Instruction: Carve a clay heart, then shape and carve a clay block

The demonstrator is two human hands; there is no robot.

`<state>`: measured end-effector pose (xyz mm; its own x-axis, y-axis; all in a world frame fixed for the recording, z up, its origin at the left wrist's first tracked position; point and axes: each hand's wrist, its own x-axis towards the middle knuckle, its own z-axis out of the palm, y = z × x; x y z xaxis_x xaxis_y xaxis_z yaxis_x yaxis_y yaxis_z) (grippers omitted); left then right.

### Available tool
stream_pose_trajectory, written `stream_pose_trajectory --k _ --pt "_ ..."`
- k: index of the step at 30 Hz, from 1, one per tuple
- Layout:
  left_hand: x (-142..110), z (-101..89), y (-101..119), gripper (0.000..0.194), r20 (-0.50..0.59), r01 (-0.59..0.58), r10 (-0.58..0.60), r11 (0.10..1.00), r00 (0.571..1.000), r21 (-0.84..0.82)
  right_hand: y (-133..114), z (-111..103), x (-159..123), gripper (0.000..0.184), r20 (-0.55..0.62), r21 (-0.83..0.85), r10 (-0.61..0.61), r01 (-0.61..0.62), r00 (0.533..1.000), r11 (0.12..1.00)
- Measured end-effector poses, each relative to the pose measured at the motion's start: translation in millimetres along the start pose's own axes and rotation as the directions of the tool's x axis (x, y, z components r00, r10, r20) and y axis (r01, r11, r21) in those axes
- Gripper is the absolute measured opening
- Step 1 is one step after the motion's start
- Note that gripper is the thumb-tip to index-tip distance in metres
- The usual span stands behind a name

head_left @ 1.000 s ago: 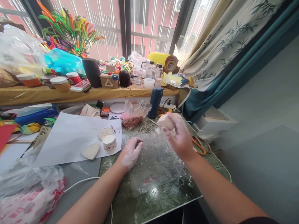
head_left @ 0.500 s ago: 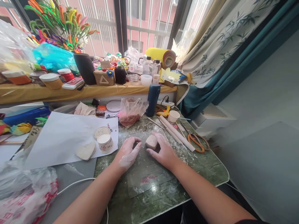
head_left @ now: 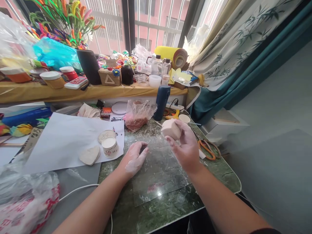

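Observation:
A pale lump of clay (head_left: 171,129) with flattened sides is lifted above the table, gripped between the thumb and fingers of my right hand (head_left: 187,146). My left hand (head_left: 136,157), dusted white, rests by the clear sheet (head_left: 161,172) with its fingers loosely curved and a gap between thumb and forefinger; nothing shows in it. To its left, a flat pale clay piece (head_left: 90,155) and a small open tub of white stuff (head_left: 109,148) sit on white paper (head_left: 65,139). The tub's round lid (head_left: 106,135) lies just behind it.
A plastic bag of reddish-brown material (head_left: 138,118) and a dark blue bottle (head_left: 162,103) stand at the back. Orange-handled scissors (head_left: 207,150) lie at the right, near a paper cup (head_left: 184,119). A crumpled plastic bag (head_left: 31,198) fills the front left. Jars and craft supplies crowd the sill (head_left: 48,92).
My right hand has raised the clay lump off the clear sheet and turned it, moving up and to the right. My left hand has stayed almost in place. The view has shifted slightly.

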<state>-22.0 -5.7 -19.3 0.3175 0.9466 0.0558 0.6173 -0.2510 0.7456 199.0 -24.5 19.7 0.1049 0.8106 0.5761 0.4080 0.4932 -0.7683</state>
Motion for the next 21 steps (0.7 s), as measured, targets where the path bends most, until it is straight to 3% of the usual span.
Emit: stream_pose_trajectory --k 2,4,5,10,14,17,19,21 --pt "-0.2 -1.1 1.0 0.033 -0.006 0.006 -0.006 1.000 1.000 -0.021 10.2 1.9 -10.9 0.064 0.177 -0.079 0.005 0.009 0.984 0.997" --pt "-0.5 -1.6 1.4 0.035 -0.016 0.014 -0.015 0.999 1.000 -0.044 23.4 4.4 -25.4 0.068 0.394 -0.189 0.058 0.019 0.917 0.982" --pt "-0.6 -1.6 1.2 0.035 -0.019 0.015 -0.016 0.999 1.000 -0.050 29.0 5.5 -31.7 0.072 0.431 -0.238 0.099 0.007 0.897 0.971" --pt "-0.5 0.7 0.4 0.031 -0.039 -0.020 0.019 0.999 0.999 -0.041 36.3 11.6 -41.2 0.093 0.428 -0.356 0.245 -0.087 0.870 0.930" --pt "-0.8 1.0 1.9 0.030 -0.037 -0.029 0.028 0.999 0.999 -0.027 33.4 15.4 -36.1 0.077 0.484 -0.355 0.235 -0.056 0.843 0.933" --pt "-1.9 0.9 2.0 0.032 -0.024 -0.008 0.007 0.999 1.000 -0.033 34.8 13.3 -34.3 0.068 0.436 -0.255 0.276 -0.177 0.856 0.951" --pt "-3.4 1.4 1.1 0.035 -0.022 0.003 -0.004 0.999 1.000 -0.043 36.0 11.3 -33.4 0.069 0.392 -0.051 0.339 -0.348 0.855 0.936" --pt "-5.6 2.1 0.4 0.040 -0.031 -0.001 -0.001 0.998 1.000 -0.070 35.1 11.0 -32.5 0.064 0.372 0.224 0.430 -0.529 0.823 0.818"
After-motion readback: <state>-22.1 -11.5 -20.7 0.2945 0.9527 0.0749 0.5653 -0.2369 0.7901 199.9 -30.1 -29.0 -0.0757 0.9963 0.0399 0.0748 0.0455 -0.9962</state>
